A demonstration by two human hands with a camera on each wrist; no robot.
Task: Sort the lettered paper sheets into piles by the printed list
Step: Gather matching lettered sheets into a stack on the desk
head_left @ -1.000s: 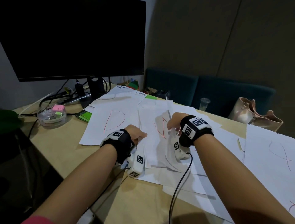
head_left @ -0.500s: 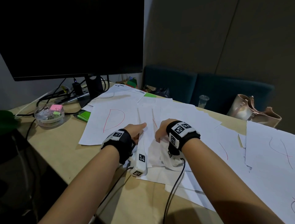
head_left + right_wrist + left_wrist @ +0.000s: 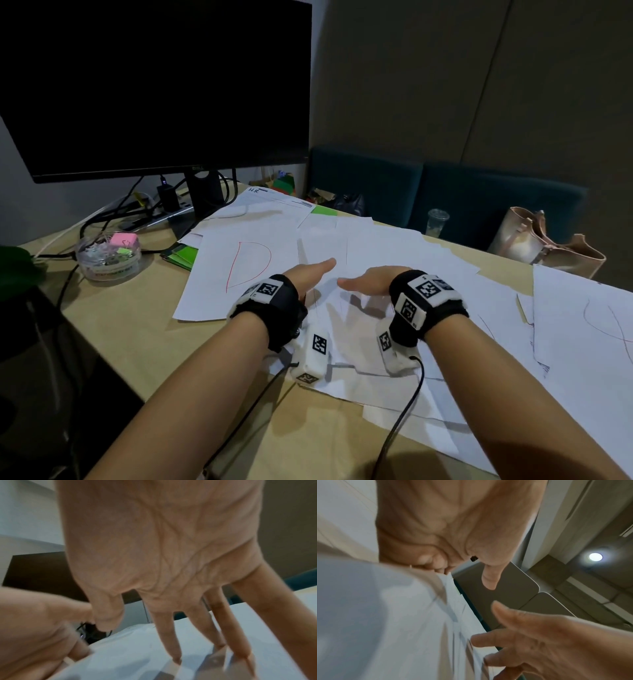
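White paper sheets cover the desk [image 3: 137, 325]. One sheet with a red D [image 3: 239, 267] lies at the left. The middle pile [image 3: 359, 246] shows mostly blank faces. A sheet with red curved strokes [image 3: 589, 325] lies at the right. A printed page [image 3: 277, 202] sits behind them by the monitor stand. My left hand [image 3: 310, 274] rests on the left side of the middle pile, thumb stretched out, fingertips [image 3: 435, 563] bent down onto the paper. My right hand [image 3: 370, 281] is beside it, and its straight, spread fingers [image 3: 171, 635] touch the top sheet. Neither hand holds a sheet.
A dark monitor [image 3: 154, 85] stands at the back left, with cables and a clear tub of clips [image 3: 109, 257] beside it. Green paper [image 3: 181, 255] pokes out under the D sheet. A plastic cup [image 3: 437, 221] and a beige bag [image 3: 544, 243] stand beyond the far edge.
My right hand has let go of the curled sheet with red strokes, moved left beside the left hand and flattened onto the pile. That sheet now lies flat. The left hand's thumb has stretched out.
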